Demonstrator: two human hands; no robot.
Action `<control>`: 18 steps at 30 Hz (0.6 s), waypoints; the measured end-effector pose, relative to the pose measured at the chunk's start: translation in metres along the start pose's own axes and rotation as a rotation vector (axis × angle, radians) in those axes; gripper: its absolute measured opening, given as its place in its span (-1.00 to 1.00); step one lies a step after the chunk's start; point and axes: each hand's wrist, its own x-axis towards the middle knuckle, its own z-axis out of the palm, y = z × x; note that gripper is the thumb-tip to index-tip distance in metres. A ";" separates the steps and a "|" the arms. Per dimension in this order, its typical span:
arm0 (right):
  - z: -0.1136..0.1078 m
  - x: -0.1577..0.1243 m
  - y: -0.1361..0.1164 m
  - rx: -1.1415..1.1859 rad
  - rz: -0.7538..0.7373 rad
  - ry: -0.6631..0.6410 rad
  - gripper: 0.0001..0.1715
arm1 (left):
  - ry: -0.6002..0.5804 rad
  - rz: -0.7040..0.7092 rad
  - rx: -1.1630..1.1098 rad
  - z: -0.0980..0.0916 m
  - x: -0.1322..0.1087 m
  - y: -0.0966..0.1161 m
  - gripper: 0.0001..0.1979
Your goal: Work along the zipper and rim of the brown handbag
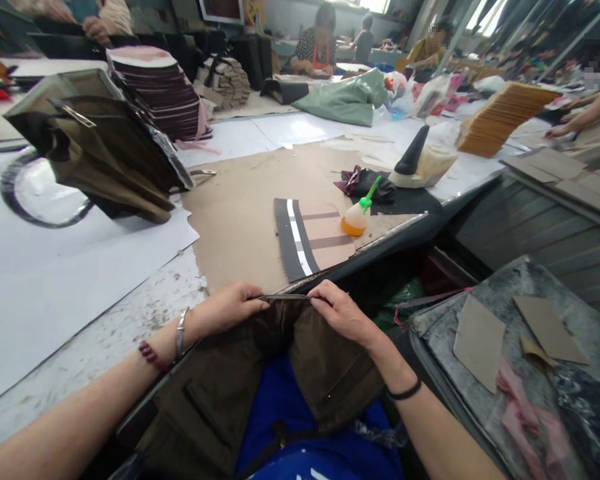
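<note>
Brown fabric [325, 360] with zippered openings hangs over the lap. Its narrow top edge is stretched between both hands at the table's front edge. My left hand [235, 303] pinches that edge at the left, fingers closed, with a bracelet and red beads on the wrist. Closed on the same edge a little to the right is my right hand [340, 310], a black band on its wrist. Just beyond lie a curved striped piece [325, 233] and a small bottle [354, 219] with orange liquid and a green nozzle.
A brown bag [105, 147] stands at the left, near a dark stack [160, 93]. A cone [413, 153] and yellow-brown stack [505, 117] are back right. Flat pieces [479, 340] lie on a grey surface [430, 327] at the right. People work in the background.
</note>
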 end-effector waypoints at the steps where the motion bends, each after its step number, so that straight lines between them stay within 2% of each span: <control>1: 0.000 0.000 -0.002 -0.009 0.017 -0.007 -0.83 | 0.002 0.004 -0.018 0.000 0.000 0.000 -0.69; 5: 0.005 0.001 -0.007 -0.105 0.078 -0.041 -0.65 | 0.003 0.003 -0.083 0.001 0.000 -0.002 -0.69; 10: 0.011 0.004 -0.013 -0.198 0.114 -0.003 -0.80 | -0.029 0.012 -0.137 0.001 0.001 -0.004 -0.67; 18: 0.009 0.009 -0.015 -0.182 0.071 -0.063 -0.81 | -0.074 0.016 -0.154 0.000 -0.001 -0.004 -0.68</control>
